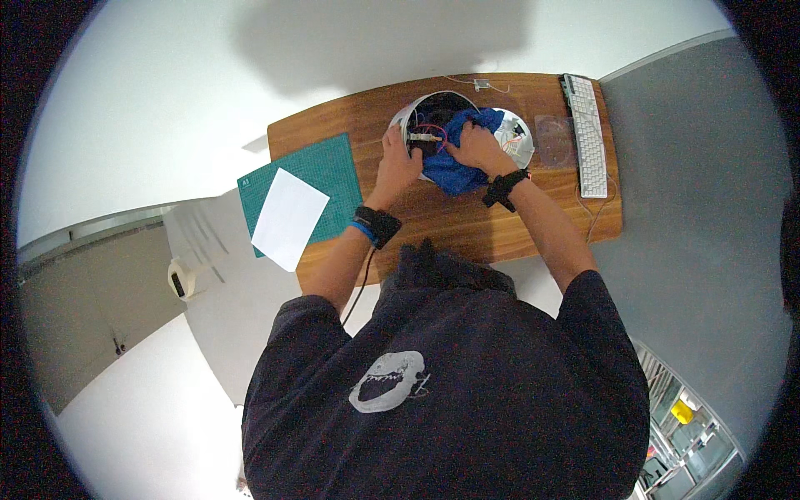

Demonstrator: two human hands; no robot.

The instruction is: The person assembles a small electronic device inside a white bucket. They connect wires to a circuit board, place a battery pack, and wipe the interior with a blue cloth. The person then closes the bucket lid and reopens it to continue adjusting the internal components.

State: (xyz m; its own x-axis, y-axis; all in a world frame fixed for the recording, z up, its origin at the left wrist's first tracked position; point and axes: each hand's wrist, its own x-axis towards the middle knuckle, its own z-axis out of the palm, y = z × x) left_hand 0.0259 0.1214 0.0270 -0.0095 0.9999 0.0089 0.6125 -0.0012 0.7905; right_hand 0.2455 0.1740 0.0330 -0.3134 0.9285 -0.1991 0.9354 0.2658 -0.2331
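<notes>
On the wooden table (317, 117) lies a round white shell (401, 119) with a dark inside, where thin red and pale wires (430, 127) and a small connector show. My left hand (397, 165) grips the shell's near left rim, fingers outside and thumb toward the inside. A crumpled blue cloth (454, 173) lies over the shell's right part and is pinched in my right hand (479, 150). Just right of that hand sits a white domed piece (521, 133) with thin wires on it, partly covered by the cloth. What lies under the cloth is hidden.
A green cutting mat (333, 167) with a white paper sheet (290, 218) lies at the left. At the right are a clear flat plastic piece (553, 140) and a white keyboard (587, 133) with its cable. A small white part with a wire (482, 85) lies at the far edge.
</notes>
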